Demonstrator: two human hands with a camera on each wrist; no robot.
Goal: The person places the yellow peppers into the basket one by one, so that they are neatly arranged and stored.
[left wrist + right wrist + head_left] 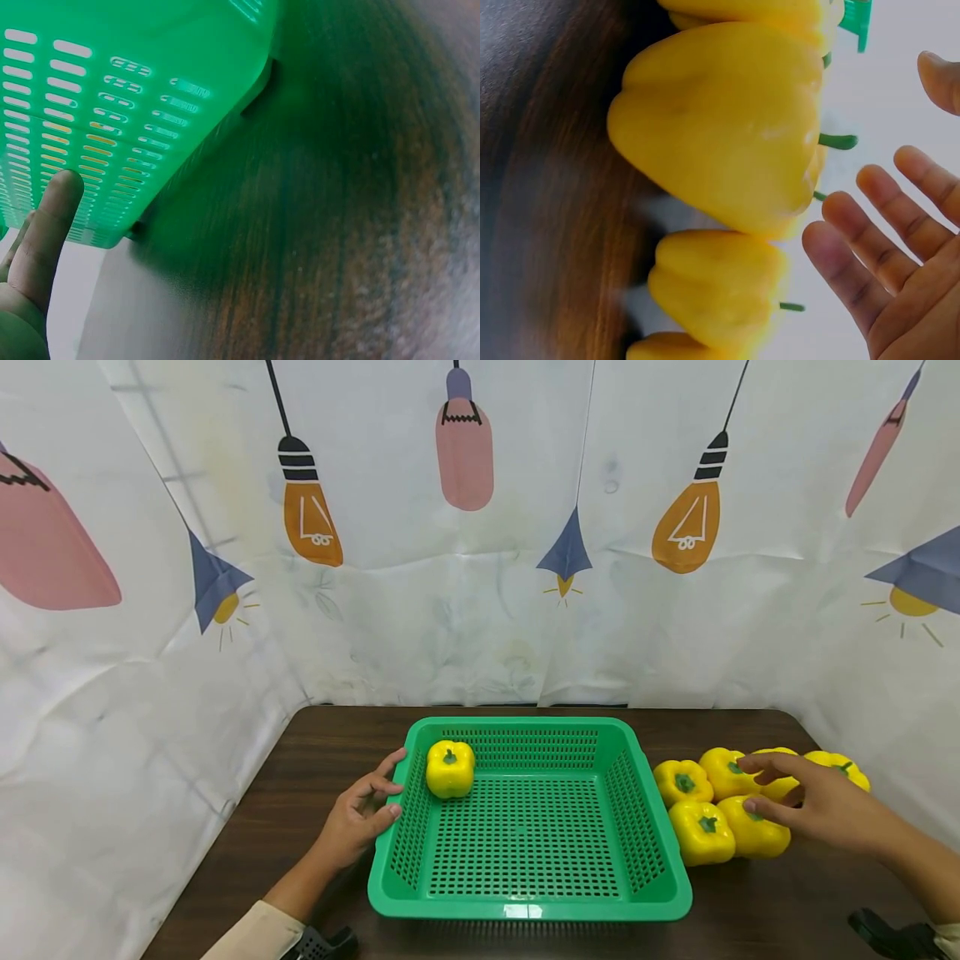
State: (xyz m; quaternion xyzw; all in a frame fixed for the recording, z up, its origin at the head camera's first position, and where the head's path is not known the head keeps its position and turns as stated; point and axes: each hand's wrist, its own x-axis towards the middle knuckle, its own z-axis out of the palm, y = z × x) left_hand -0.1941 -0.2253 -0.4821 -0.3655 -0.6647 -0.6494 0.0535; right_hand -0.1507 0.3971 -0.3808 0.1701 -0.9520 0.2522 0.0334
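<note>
A green perforated plastic basket (442,907) sits mid-table, with one yellow bell pepper (452,782) inside at its back left corner. My left hand (354,823) is at the basket's left side, fingers spread along the rim. In the left wrist view, one finger (46,232) points along the slotted outer wall (161,67). Over the group of yellow bell peppers (697,843) right of the basket hovers my right hand (836,806), its fingers loosely extended. The right wrist view shows this hand (907,285) holding nothing, beside the green stems (838,141) of the peppers (720,120).
The dark wooden table (262,827) carries the basket and the peppers. A white curtain (480,627) printed with lamps and bulbs hangs behind and along both sides. Another yellow pepper (855,774) lies at the far right of the group, partly behind my right hand.
</note>
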